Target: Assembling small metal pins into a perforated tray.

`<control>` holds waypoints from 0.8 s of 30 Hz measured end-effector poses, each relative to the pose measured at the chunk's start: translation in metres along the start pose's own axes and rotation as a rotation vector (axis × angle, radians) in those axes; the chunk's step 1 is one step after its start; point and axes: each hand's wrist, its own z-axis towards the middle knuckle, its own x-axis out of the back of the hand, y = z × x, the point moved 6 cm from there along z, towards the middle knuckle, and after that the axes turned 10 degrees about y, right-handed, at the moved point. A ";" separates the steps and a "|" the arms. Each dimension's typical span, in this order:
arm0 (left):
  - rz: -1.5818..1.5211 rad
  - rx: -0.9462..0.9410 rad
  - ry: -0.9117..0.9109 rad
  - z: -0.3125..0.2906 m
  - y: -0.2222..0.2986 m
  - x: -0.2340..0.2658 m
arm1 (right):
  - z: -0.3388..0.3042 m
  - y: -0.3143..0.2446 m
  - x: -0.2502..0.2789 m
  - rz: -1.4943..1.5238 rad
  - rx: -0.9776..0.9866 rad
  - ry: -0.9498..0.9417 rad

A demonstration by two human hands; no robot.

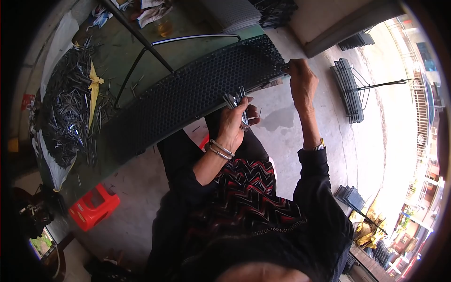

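Observation:
A long black perforated metal panel (188, 91) lies slantwise across the green tabletop in front of me. My left hand (233, 121) is closed around several short, shiny metal pieces (231, 100) beside the panel's near edge; their exact kind is unclear. At the panel's far right corner is my right hand (303, 84), its fingers pinched together against the edge. Whatever lies between those fingertips is too small to make out. A dark rod (141, 37) and a bent bar (195, 37) rise behind the panel.
Thin dark metal strips (70, 108) are heaped on a pale sack at the left, with a yellow tie (95, 84). A red plastic stool (94, 207) stands on the floor lower left. Grey panels (235, 14) are stacked at the back; slatted racks (347, 91) stand at right.

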 end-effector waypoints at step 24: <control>0.049 -0.055 -0.095 -0.015 0.010 -0.007 | -0.047 -0.046 -0.033 0.327 -0.172 -0.688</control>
